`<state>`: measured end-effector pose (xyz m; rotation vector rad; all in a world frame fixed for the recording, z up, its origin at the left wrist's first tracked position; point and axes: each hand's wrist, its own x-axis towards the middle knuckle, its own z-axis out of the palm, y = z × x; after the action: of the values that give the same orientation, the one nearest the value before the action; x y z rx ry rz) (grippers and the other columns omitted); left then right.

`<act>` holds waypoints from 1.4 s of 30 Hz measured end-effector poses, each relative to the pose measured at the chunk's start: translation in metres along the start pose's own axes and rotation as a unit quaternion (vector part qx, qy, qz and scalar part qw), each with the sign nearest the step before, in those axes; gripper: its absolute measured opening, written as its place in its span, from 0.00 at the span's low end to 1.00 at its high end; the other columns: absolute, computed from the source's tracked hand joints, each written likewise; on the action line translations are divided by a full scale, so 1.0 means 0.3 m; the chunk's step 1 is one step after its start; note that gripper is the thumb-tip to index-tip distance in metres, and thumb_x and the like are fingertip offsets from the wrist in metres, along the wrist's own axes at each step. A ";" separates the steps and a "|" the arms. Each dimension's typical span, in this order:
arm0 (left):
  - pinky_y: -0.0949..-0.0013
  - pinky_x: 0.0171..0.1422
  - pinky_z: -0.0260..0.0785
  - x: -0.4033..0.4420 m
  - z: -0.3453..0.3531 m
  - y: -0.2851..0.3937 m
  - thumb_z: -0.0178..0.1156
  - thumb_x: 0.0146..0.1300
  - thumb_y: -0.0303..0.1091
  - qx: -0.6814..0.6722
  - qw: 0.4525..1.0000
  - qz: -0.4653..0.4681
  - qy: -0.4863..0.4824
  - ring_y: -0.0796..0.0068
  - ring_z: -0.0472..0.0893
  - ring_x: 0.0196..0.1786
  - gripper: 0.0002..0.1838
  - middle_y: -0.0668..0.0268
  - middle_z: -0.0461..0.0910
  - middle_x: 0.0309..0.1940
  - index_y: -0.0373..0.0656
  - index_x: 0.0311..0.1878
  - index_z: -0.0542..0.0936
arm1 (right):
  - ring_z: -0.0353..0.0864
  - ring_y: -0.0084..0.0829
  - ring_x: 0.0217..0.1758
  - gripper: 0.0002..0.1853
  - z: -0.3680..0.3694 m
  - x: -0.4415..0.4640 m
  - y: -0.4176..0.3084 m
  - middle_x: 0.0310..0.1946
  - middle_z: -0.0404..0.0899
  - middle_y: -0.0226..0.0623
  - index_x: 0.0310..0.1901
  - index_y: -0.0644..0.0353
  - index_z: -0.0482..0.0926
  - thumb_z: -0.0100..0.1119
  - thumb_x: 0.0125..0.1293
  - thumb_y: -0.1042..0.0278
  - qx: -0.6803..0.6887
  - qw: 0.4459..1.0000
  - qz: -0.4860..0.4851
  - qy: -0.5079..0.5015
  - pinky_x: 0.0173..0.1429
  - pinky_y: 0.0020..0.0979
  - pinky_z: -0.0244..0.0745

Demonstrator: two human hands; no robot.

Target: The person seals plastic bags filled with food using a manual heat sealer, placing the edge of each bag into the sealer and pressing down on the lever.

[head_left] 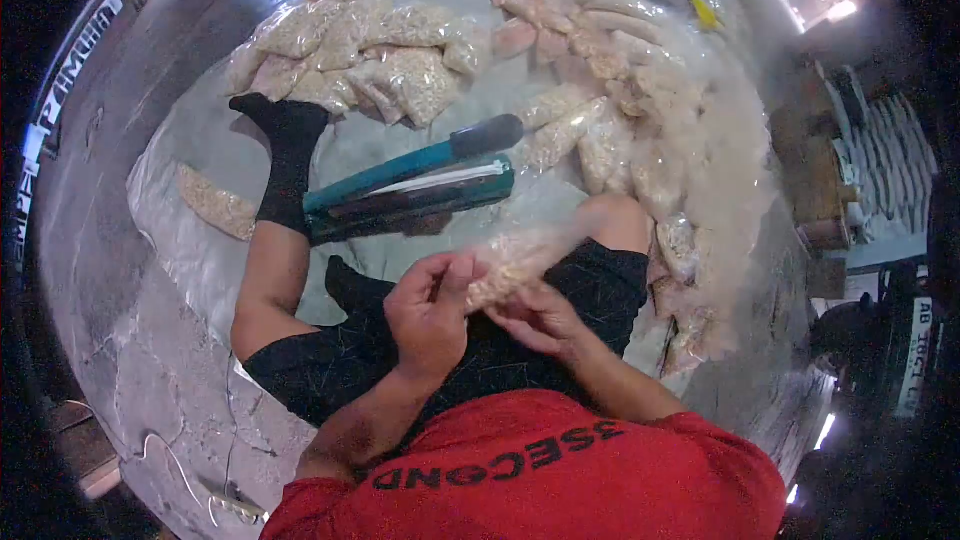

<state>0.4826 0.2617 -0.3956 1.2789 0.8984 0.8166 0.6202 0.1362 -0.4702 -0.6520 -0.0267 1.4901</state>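
Note:
A clear plastic bag (505,268) with pale, grainy contents is held over my lap, its upper end blurred. My left hand (432,315) grips the bag's left side between thumb and curled fingers. At the bag's lower right edge, my right hand (540,318) has its fingers bent around the plastic. Beyond my hands, a long teal and black sealer-like tool (400,180) lies between my legs, with a white strip along it.
Filled clear bags are piled at the upper left (360,45) and along the right (610,130). A single filled bag (215,202) lies left of my leg. A pale sheet (180,155) covers the floor. Stacked items (880,160) stand far right.

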 end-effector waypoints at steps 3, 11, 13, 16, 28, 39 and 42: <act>0.58 0.54 0.78 -0.018 -0.034 -0.012 0.61 0.73 0.50 -0.188 0.980 0.001 -0.066 0.58 0.86 0.47 0.22 0.57 0.86 0.46 0.38 0.53 0.81 | 0.74 0.36 0.68 0.38 -0.004 -0.112 -0.168 0.66 0.74 0.43 0.71 0.62 0.65 0.71 0.66 0.54 -0.069 0.993 -0.039 -0.089 0.72 0.38 0.69; 0.56 0.72 0.69 0.082 0.170 -0.307 0.63 0.68 0.56 -0.469 0.743 -0.289 -0.380 0.63 0.79 0.63 0.39 0.55 0.78 0.62 0.38 0.72 0.67 | 0.81 0.25 0.48 0.17 0.148 -0.268 -0.326 0.49 0.83 0.33 0.59 0.64 0.76 0.64 0.71 0.69 -0.554 0.760 -0.168 0.297 0.54 0.33 0.79; 0.54 0.73 0.68 0.078 0.262 -0.304 0.68 0.64 0.51 -0.315 0.821 -0.257 -0.400 0.59 0.77 0.67 0.42 0.56 0.74 0.67 0.36 0.73 0.64 | 0.81 0.24 0.48 0.17 0.038 -0.344 -0.370 0.48 0.83 0.32 0.59 0.63 0.76 0.63 0.72 0.70 -0.504 0.777 -0.159 0.342 0.52 0.31 0.79; 0.48 0.82 0.51 -0.019 0.356 -0.181 0.69 0.62 0.51 0.020 0.947 0.028 -0.319 0.51 0.63 0.77 0.47 0.48 0.65 0.74 0.35 0.76 0.60 | 0.81 0.25 0.45 0.15 -0.097 -0.419 -0.396 0.45 0.82 0.33 0.56 0.64 0.77 0.61 0.74 0.67 -0.507 0.753 -0.079 0.413 0.50 0.31 0.79; 0.55 0.55 0.78 0.005 0.191 -0.048 0.70 0.56 0.36 0.245 0.887 0.285 -0.267 0.50 0.85 0.48 0.23 0.50 0.84 0.48 0.40 0.55 0.81 | 0.86 0.33 0.33 0.26 -0.068 -0.238 -0.545 0.32 0.86 0.41 0.38 0.64 0.84 0.55 0.75 0.44 -0.482 0.834 -0.152 0.221 0.36 0.36 0.82; 0.65 0.48 0.77 0.792 -0.358 0.374 0.61 0.69 0.38 0.201 0.950 0.196 0.136 0.67 0.82 0.47 0.16 0.60 0.83 0.45 0.38 0.54 0.80 | 0.85 0.55 0.53 0.34 -0.291 0.334 -0.787 0.45 0.86 0.55 0.42 0.65 0.88 0.50 0.69 0.35 -0.834 0.378 0.017 0.402 0.55 0.49 0.79; 0.59 0.49 0.79 0.714 -0.216 0.318 0.57 0.72 0.37 -0.128 0.983 0.025 0.132 0.64 0.78 0.56 0.18 0.59 0.77 0.50 0.38 0.59 0.75 | 0.84 0.55 0.54 0.32 -0.350 0.359 -0.809 0.47 0.86 0.55 0.41 0.66 0.87 0.52 0.70 0.39 -0.827 0.387 -0.042 0.406 0.56 0.51 0.79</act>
<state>0.5160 0.4924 -0.3262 0.9867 0.9381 1.1226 0.8953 0.2087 -0.4963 -2.8798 -0.8741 0.3061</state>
